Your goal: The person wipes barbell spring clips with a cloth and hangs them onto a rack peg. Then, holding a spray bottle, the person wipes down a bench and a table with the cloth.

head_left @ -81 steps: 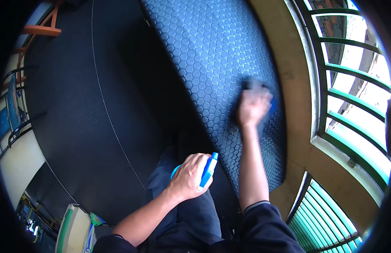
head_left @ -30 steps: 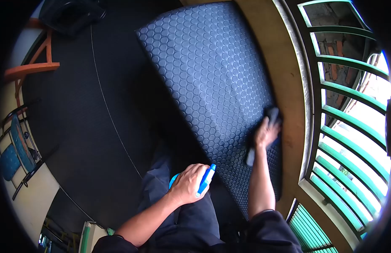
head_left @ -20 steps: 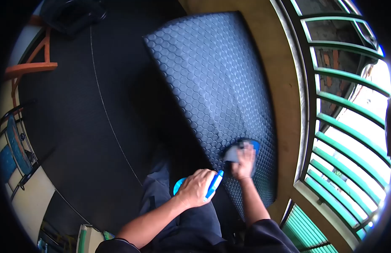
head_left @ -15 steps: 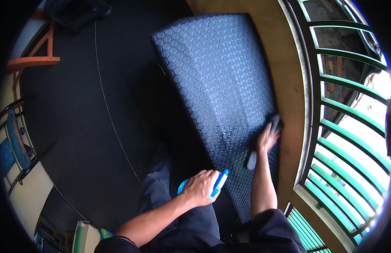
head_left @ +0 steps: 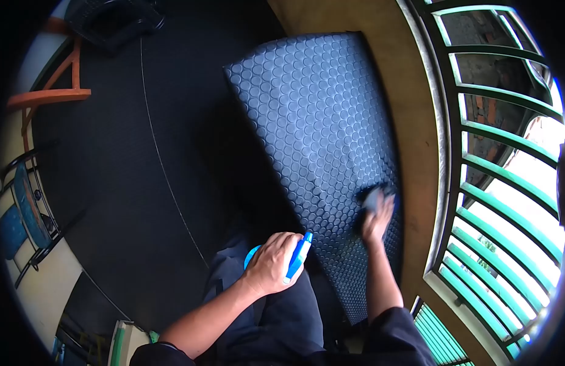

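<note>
My left hand (head_left: 272,263) is closed around a blue spray bottle (head_left: 299,257), held above my legs by the near left side of a long table. The bottle's blue-and-white trigger head shows beside my fingers; most of its body is hidden. A dark, glossy cover (head_left: 313,116) with a raised circle pattern lies over the table. On its right part, near the wall side, my right hand (head_left: 378,223) presses a grey cloth (head_left: 372,199) against the cover. That hand is somewhat blurred, and the cloth is partly under the fingers.
A window with green bars (head_left: 502,165) runs along the right, above a brown wall strip (head_left: 419,152). Dark floor (head_left: 105,165) lies to the left. A dark plastic chair (head_left: 114,24) stands at the far left, with a blue-seated metal-framed chair (head_left: 29,207) lower down.
My right hand has drawn the cloth back from the table's right edge, inward and slightly nearer to me. My left hand has shifted a little left and up with the spray bottle.
</note>
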The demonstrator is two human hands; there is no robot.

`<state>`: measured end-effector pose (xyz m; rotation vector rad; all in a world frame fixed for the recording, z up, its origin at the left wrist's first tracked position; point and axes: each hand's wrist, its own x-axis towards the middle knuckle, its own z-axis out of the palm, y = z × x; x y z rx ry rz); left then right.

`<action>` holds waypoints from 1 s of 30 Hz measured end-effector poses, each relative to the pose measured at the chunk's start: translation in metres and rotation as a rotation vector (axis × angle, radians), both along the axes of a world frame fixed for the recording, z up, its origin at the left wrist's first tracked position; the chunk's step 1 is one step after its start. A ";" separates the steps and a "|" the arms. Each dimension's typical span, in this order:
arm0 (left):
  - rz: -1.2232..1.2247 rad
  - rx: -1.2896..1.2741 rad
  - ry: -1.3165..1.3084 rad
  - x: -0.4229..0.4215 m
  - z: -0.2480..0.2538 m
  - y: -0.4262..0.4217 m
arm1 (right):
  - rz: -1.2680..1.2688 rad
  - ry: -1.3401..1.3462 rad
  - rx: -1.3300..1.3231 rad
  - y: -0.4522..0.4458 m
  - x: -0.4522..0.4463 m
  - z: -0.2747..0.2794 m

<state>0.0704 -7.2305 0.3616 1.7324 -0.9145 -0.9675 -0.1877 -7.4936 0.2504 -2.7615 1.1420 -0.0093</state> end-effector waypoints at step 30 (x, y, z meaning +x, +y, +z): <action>0.119 0.093 -0.067 0.084 0.011 -0.094 | 0.712 0.030 0.588 0.048 0.237 0.032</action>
